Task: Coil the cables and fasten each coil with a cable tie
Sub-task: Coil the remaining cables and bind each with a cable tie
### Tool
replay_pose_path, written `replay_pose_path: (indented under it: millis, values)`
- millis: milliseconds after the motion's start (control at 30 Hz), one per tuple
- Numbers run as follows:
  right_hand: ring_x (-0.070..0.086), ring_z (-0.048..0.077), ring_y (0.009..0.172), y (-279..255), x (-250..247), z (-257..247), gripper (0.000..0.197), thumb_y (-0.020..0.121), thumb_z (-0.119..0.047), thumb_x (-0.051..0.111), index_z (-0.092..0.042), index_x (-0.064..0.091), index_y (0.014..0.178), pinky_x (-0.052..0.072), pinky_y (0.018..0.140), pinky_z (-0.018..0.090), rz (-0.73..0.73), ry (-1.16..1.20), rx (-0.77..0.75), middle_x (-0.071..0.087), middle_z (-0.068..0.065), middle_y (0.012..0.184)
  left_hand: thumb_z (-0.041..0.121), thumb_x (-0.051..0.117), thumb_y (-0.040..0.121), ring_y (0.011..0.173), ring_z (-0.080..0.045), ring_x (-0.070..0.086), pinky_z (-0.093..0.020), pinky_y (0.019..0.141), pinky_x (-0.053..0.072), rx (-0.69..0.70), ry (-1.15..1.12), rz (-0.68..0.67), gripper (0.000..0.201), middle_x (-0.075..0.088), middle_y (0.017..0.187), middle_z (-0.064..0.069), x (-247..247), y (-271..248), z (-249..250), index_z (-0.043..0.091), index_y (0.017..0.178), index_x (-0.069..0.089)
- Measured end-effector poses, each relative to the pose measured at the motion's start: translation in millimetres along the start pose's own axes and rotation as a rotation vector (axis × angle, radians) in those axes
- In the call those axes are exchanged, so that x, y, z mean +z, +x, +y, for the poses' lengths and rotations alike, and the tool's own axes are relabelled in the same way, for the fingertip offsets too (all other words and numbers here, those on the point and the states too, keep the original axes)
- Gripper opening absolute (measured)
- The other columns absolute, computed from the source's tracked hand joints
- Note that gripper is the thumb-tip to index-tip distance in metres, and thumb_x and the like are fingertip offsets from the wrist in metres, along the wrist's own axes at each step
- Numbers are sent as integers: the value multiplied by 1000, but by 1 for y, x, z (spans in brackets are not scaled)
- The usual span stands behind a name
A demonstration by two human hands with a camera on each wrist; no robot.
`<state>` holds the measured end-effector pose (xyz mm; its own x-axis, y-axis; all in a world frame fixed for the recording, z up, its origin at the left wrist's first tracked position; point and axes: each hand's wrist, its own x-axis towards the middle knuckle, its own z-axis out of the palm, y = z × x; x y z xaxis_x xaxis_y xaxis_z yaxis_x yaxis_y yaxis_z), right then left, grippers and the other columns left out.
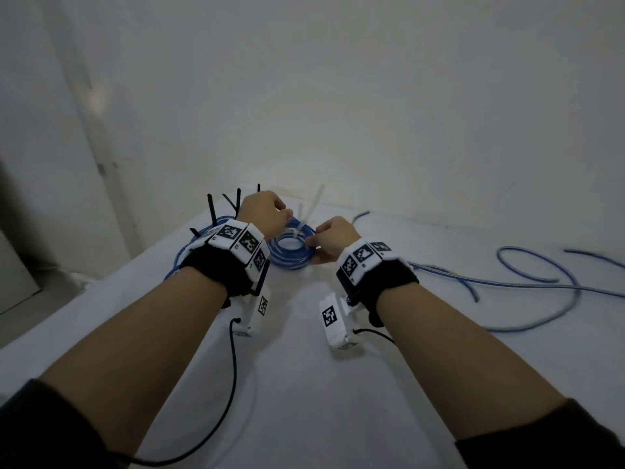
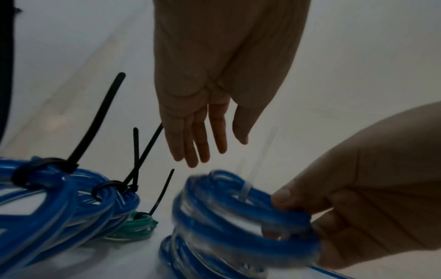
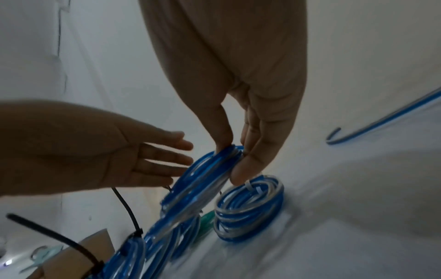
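White walls and a white table (image 1: pixel 304 384) frame the scene as a person works through a pile of blue cable. Their right hand (image 3: pixel 250 117) pinches a small blue coil (image 3: pixel 203 179) by its rim between thumb and fingertips, holding it tilted on edge above another small coil (image 3: pixel 250 209) that lies flat on the table, already bound with a pale cable tie (image 3: pixel 250 186). Their left hand (image 2: pixel 210 113) hovers just beside the held coil, fingers straight and spread, gripping nothing. To the left sit larger finished coils (image 2: pixel 59 194) cinched with black cable ties (image 2: pixel 95 120) whose long tails stick up, and a small green coil (image 2: pixel 140 222) is tucked among them. Off to the right, a loose cable (image 1: pixel 527 282) still sprawls uncoiled across the table. The pinch looks light and covers only one spot on the rim; whether a tie already binds the held coil cannot be told from these views, and if none does, the springy loops could fan apart or slip free. Setting it down carelessly could also knock the flat coil beneath or snag on the upright black tails. The loose cable's trailing end may drag and tangle when it is gathered.
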<state>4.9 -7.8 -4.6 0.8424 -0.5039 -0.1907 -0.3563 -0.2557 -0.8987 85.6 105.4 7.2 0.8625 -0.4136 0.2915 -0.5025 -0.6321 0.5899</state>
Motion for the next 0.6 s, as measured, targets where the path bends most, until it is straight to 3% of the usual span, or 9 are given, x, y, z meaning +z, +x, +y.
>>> replay_pose_path:
  millis: [67, 133, 333, 433, 600]
  values:
    - [59, 29, 58, 6, 9, 1, 12, 81, 4, 65, 1, 55, 76, 57, 68, 46, -19, -49, 15, 58, 17, 71, 26, 54, 92, 101, -22, 58, -25, 79, 39, 2, -12, 15, 22, 65, 108, -7, -2, 3, -4, 9, 102, 63]
    - [61, 30, 57, 12, 14, 5, 13, 81, -1, 67, 7, 62, 91, 58, 66, 45, -30, -112, 23, 62, 20, 76, 24, 52, 92, 98, -19, 58, -25, 79, 38, 24, -34, 54, 20, 65, 105, -5, -3, 5, -5, 10, 101, 63]
    - [67, 40, 86, 15, -8, 12, 20, 86, -7, 64, 9, 60, 97, 55, 83, 51, -61, -139, 58, 64, 24, 94, 25, 51, 91, 86, -11, 53, -24, 75, 38, 112, -102, 112, 14, 60, 92, 4, 9, 5, 16, 16, 95, 62]
    - [67, 34, 86, 11, -43, 21, 27, 88, -12, 62, 10, 59, 104, 55, 84, 49, -17, -261, 29, 64, 19, 93, 25, 51, 91, 88, -13, 55, -25, 76, 40, 180, -150, 44, 15, 61, 94, 3, 23, 3, 39, 16, 97, 62]
    - [63, 24, 76, -13, -110, 50, 28, 85, -20, 67, 5, 66, 97, 55, 80, 39, -5, -621, 40, 68, 14, 89, 26, 54, 90, 91, -21, 61, -31, 82, 47, 262, -136, -169, 17, 65, 99, -3, 54, -5, 84, 12, 97, 62]
